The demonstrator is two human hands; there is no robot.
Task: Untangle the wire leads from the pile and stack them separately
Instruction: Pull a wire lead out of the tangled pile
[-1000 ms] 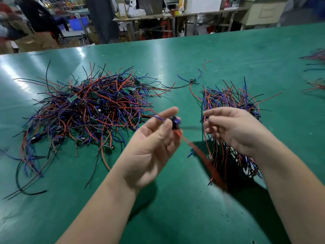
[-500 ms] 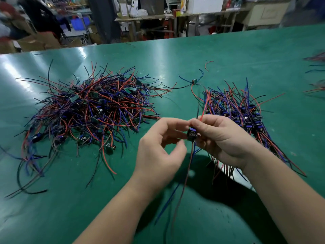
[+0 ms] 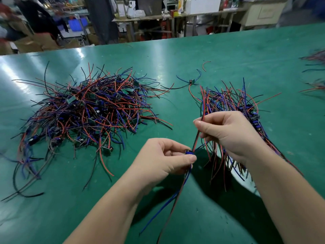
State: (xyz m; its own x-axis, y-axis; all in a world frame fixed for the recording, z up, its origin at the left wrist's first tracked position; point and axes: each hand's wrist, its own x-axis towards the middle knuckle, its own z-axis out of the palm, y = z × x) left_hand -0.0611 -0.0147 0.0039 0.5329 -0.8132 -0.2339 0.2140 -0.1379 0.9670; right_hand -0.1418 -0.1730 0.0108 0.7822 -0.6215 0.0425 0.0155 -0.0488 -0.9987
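One wire lead (image 3: 197,138) is pinched between left hand (image 3: 163,159) and right hand (image 3: 228,134) at centre. The stack (image 3: 232,103) at 2 o'clock is exceeded by the tangled pile (image 3: 88,113) at 10 o'clock; most work is judged outstanding.

The left forearm (image 3: 112,205) and the right forearm (image 3: 288,196) are bare along all the length in view, from the wrists to the bottom edge. The left hand (image 3: 163,155) and the right hand (image 3: 228,134) are bare too, with fingernails (image 3: 198,122) that seem short and plain, though the wide lens softens them
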